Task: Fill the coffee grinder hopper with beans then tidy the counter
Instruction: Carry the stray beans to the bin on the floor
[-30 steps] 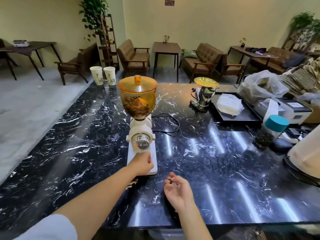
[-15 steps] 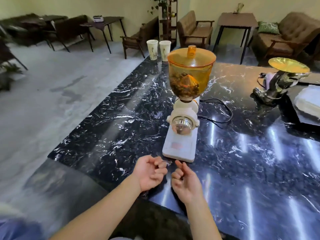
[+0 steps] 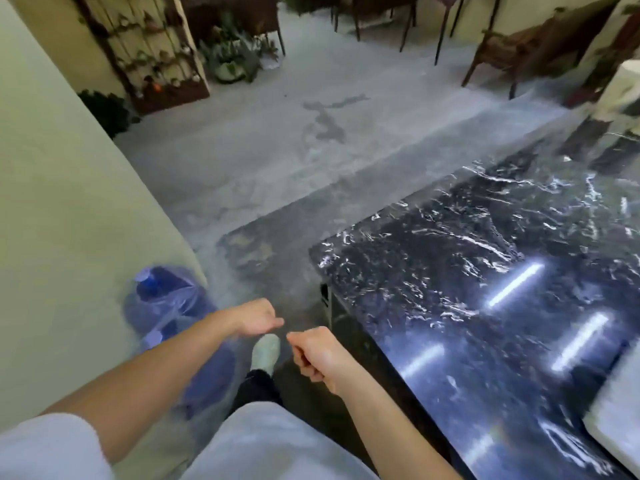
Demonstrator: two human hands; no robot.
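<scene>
The view has turned to the left end of the black marble counter (image 3: 467, 278). The grinder's amber hopper is out of view. A white slab (image 3: 616, 431) that may be the grinder's base shows at the bottom right corner. My left hand (image 3: 256, 318) hangs past the counter's end over the floor, fingers curled together. My right hand (image 3: 313, 353) is a loose fist beside it, just off the counter's corner. Anything small inside either hand is hidden. The two hands are a short gap apart.
Two blue water jugs (image 3: 166, 299) stand on the floor by the pale wall (image 3: 69, 220) at my left. My shoe (image 3: 265, 351) is between jugs and counter. A blurred white object (image 3: 623, 88) sits at the counter's far right. Chairs and plants stand across the grey floor.
The view swung left and down, off the grinder to the counter's end and the floor. Both hands left the countertop and closed into fists.
</scene>
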